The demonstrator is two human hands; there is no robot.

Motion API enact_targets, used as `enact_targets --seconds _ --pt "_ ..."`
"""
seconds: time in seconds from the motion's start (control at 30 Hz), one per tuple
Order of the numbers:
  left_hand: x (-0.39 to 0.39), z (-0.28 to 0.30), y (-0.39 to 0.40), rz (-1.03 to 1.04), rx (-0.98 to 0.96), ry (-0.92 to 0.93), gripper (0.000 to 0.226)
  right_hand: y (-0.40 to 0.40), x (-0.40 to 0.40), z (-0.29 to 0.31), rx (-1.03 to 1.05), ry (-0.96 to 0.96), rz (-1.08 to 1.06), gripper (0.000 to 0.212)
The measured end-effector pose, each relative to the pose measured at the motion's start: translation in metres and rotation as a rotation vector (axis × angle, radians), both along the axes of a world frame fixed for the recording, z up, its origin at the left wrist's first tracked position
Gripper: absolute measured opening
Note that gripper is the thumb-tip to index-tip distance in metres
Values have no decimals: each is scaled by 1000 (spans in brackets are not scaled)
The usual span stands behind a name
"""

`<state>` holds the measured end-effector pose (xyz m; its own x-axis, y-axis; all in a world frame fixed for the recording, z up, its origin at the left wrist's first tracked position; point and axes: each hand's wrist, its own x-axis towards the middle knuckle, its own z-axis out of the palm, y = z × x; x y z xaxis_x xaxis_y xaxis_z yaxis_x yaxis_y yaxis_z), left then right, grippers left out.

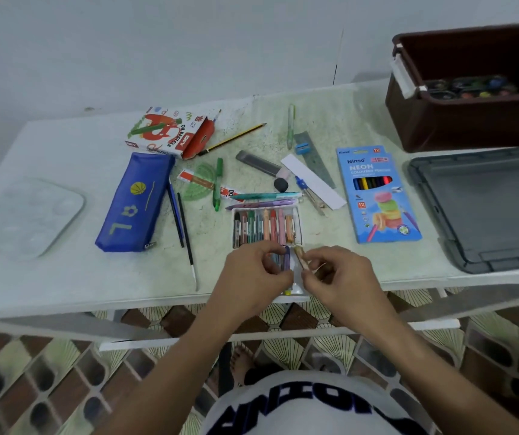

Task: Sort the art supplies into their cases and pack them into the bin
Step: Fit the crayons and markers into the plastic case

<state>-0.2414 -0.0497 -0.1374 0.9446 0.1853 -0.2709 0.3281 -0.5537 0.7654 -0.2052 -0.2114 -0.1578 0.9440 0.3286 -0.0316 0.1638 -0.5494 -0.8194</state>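
left hand (253, 274) pinches purple crayon (287, 262), right hand (335, 279) pinches tan crayon (300, 257); lower ends hidden.

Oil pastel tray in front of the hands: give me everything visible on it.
The oil pastel tray is a clear, thin plastic insert lying flat on the table, near its front edge. It holds a row of pastels side by side, black through greens, orange, red and pink. Its near end is hidden behind the left hand and right hand, which pinch loose pastels.
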Motion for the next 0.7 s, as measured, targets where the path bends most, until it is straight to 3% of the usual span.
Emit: enact_targets --seconds 0.27,0.47,0.7 --pt "0 -3 -9 -49 79 -34 20 4 -4 -6 -86 -98 36 24" --pt "0 -5 -4 -133 145 -71 23 -3 0 -10 -109 -85 83 24" --pt "3 -10 -8 -181 207 -107 24 -5 8 -12 -210 -88 139 39"
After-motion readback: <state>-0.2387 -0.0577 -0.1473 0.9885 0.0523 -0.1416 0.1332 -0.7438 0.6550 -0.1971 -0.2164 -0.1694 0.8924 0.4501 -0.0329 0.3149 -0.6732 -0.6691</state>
